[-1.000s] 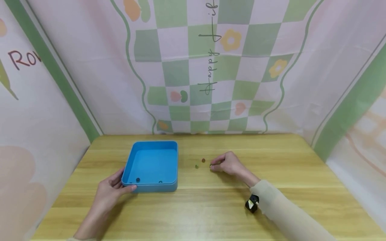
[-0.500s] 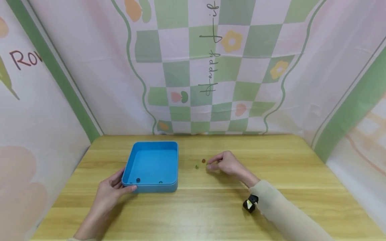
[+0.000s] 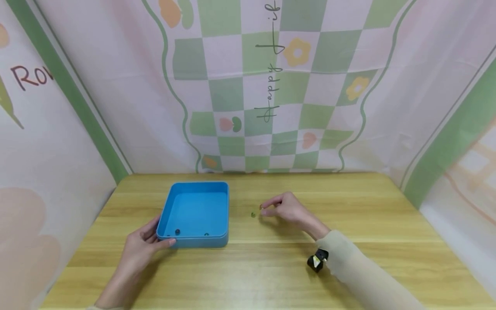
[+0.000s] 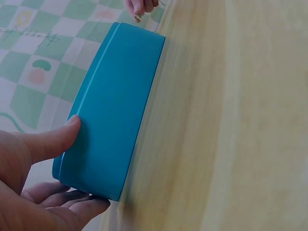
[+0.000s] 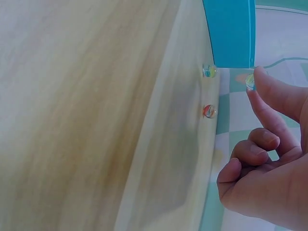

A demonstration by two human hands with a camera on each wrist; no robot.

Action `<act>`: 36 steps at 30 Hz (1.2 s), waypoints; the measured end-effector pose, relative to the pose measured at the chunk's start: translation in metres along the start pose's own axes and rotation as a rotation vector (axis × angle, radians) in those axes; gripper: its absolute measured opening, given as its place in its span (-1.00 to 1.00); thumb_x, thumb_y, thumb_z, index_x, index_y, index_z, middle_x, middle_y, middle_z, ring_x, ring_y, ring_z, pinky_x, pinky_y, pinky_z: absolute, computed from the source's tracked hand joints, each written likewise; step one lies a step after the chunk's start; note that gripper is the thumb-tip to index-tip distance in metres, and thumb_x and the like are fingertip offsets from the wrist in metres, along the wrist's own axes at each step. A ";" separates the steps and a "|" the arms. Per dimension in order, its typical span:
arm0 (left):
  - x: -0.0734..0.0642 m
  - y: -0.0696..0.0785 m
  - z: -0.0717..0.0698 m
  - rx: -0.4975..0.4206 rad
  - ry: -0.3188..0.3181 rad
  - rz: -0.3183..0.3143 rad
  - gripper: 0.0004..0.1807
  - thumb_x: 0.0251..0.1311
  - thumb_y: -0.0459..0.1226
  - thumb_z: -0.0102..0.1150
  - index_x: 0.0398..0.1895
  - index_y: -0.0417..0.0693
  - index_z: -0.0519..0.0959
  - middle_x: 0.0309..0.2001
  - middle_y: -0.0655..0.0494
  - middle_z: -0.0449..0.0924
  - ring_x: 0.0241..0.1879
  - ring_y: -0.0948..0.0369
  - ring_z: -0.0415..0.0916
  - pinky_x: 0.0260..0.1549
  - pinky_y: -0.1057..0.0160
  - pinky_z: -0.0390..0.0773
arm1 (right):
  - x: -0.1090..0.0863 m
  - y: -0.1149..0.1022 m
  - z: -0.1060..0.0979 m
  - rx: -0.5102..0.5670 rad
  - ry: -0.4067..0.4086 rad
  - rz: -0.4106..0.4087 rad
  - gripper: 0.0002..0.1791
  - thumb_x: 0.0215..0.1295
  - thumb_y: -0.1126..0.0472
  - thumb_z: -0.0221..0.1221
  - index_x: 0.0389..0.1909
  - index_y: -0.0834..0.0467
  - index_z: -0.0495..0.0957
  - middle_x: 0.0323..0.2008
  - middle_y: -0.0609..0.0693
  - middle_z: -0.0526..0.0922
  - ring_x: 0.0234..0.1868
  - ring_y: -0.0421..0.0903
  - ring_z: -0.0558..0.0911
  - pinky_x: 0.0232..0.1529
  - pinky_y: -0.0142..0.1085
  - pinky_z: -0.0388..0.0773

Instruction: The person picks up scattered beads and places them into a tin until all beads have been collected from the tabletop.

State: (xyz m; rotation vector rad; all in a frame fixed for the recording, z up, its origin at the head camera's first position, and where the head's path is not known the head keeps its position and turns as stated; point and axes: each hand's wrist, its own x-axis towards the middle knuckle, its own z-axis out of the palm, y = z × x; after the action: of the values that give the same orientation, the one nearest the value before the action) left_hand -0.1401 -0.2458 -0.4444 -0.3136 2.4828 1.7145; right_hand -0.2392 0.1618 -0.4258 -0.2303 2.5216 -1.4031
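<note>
My left hand grips the near left corner of a blue box, thumb on the front wall and fingers along the side, as the left wrist view shows. Inside lie a dark marble and a greenish marble, close to the front wall. To the right of the box, my right hand pinches a clear marble between thumb and index finger, above the table. On the tabletop near it are a red-orange marble and a green-yellow marble, set apart from each other.
The wooden table carries the box on its left half. A printed cloth hangs behind the table's far edge, with more cloth at both sides. A small black device sits at my right wrist.
My right hand has shifted left with the pinched marble, now reaching over the red-orange one. My left hand and the box stay where they were.
</note>
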 end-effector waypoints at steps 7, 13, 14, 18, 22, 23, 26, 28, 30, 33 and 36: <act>-0.002 0.000 -0.001 -0.003 0.006 -0.006 0.06 0.23 -0.19 0.56 0.67 -0.19 0.10 0.62 -0.26 0.06 0.54 -0.23 0.14 0.35 0.01 0.41 | 0.001 -0.008 0.002 0.004 -0.015 -0.011 -0.75 0.28 0.21 0.49 -0.07 0.21 0.81 -0.23 -0.05 0.66 -0.14 -0.02 0.45 -0.09 -0.16 0.36; -0.003 0.000 -0.001 -0.002 0.007 -0.009 0.06 0.23 -0.18 0.56 0.67 -0.18 0.11 0.62 -0.25 0.06 0.55 -0.23 0.14 0.37 -0.01 0.40 | 0.003 -0.017 0.006 0.030 -0.043 -0.045 -0.73 0.29 0.23 0.48 -0.05 0.25 0.80 -0.49 -0.08 0.41 -0.32 -0.07 0.33 -0.23 -0.22 0.29; -0.003 0.000 -0.001 -0.002 0.007 -0.008 0.06 0.23 -0.18 0.56 0.67 -0.18 0.11 0.62 -0.25 0.06 0.55 -0.22 0.14 0.37 -0.01 0.40 | 0.003 -0.018 0.007 0.036 -0.045 -0.048 -0.72 0.29 0.22 0.48 -0.04 0.26 0.80 -0.54 -0.09 0.31 -0.38 -0.09 0.29 -0.27 -0.23 0.27; -0.001 -0.001 0.000 -0.004 0.007 -0.002 0.05 0.23 -0.19 0.56 0.67 -0.19 0.11 0.62 -0.25 0.06 0.55 -0.22 0.14 0.36 0.00 0.41 | 0.005 -0.026 0.009 0.051 -0.058 -0.056 -0.70 0.32 0.22 0.46 0.00 0.27 0.78 -0.63 -0.12 0.11 -0.53 -0.12 0.15 -0.37 -0.25 0.19; -0.001 -0.003 0.000 -0.011 0.012 0.005 0.05 0.23 -0.21 0.57 0.66 -0.18 0.13 0.62 -0.25 0.08 0.55 -0.20 0.15 0.35 0.03 0.41 | 0.007 -0.033 0.014 0.054 -0.067 -0.054 -0.70 0.32 0.18 0.46 0.00 0.23 0.79 -0.62 -0.10 0.15 -0.51 -0.12 0.18 -0.39 -0.25 0.17; -0.001 -0.003 0.001 -0.014 0.013 0.006 0.05 0.23 -0.21 0.57 0.66 -0.18 0.13 0.62 -0.25 0.08 0.55 -0.20 0.15 0.35 0.03 0.42 | 0.008 -0.035 0.015 0.056 -0.069 -0.052 -0.70 0.31 0.18 0.47 0.00 0.22 0.80 -0.61 -0.10 0.16 -0.50 -0.12 0.19 -0.39 -0.25 0.17; -0.001 -0.002 0.001 -0.021 0.015 0.008 0.04 0.22 -0.21 0.57 0.66 -0.18 0.13 0.62 -0.25 0.08 0.54 -0.21 0.15 0.36 0.03 0.41 | 0.010 -0.040 0.019 0.060 -0.083 -0.041 -0.71 0.32 0.16 0.47 0.00 0.19 0.80 -0.60 -0.10 0.17 -0.49 -0.11 0.20 -0.40 -0.26 0.18; -0.002 -0.001 0.001 -0.023 0.014 0.006 0.04 0.23 -0.21 0.56 0.66 -0.17 0.13 0.62 -0.24 0.08 0.55 -0.21 0.15 0.36 0.02 0.41 | 0.012 -0.044 0.022 0.066 -0.089 -0.042 -0.71 0.32 0.16 0.46 0.00 0.19 0.80 -0.61 -0.10 0.15 -0.51 -0.12 0.18 -0.41 -0.27 0.16; -0.002 -0.001 0.001 -0.023 0.014 0.004 0.04 0.23 -0.21 0.56 0.67 -0.17 0.13 0.62 -0.24 0.08 0.55 -0.21 0.15 0.36 0.03 0.41 | 0.013 -0.047 0.024 0.068 -0.090 -0.050 -0.71 0.32 0.16 0.46 0.00 0.19 0.80 -0.58 -0.11 0.18 -0.50 -0.13 0.19 -0.41 -0.28 0.17; -0.002 -0.001 0.001 -0.022 0.013 -0.001 0.03 0.24 -0.22 0.55 0.67 -0.16 0.13 0.62 -0.23 0.08 0.55 -0.20 0.15 0.36 0.04 0.41 | 0.015 -0.051 0.028 0.075 -0.085 -0.064 -0.73 0.33 0.18 0.46 -0.01 0.20 0.80 -0.58 -0.11 0.17 -0.51 -0.13 0.16 -0.44 -0.29 0.15; -0.001 -0.001 0.001 -0.022 0.012 -0.003 0.04 0.24 -0.22 0.55 0.67 -0.17 0.12 0.62 -0.24 0.07 0.55 -0.21 0.14 0.36 0.02 0.40 | 0.018 -0.055 0.031 0.090 -0.088 -0.079 -0.73 0.34 0.19 0.45 -0.01 0.23 0.80 -0.63 -0.13 0.15 -0.56 -0.14 0.13 -0.49 -0.30 0.12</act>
State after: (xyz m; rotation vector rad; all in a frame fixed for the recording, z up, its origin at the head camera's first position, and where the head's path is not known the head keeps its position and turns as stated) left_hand -0.1385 -0.2449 -0.4459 -0.3302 2.4725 1.7455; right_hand -0.2459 0.1031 -0.3976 -0.3705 2.3965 -1.4971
